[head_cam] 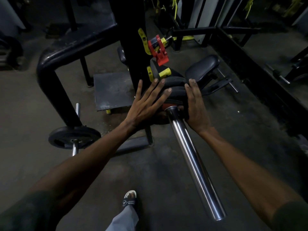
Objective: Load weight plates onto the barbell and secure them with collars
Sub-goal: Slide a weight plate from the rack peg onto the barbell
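Dim gym with a grey concrete floor; the black weight plates on the chrome barbell sleeve are mostly hidden behind both hands. At 12 o'clock, a red collar hangs on the rack. Left hand presses flat, fingers spread; right hand presses with straight fingers together.

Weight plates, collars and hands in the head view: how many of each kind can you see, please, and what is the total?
Weight plates: 3, namely two black plates on the sleeve and one on the storage peg.
Red collars: 1, the red collar on the rack.
Hands: 2, left hand and right hand.
Total: 6
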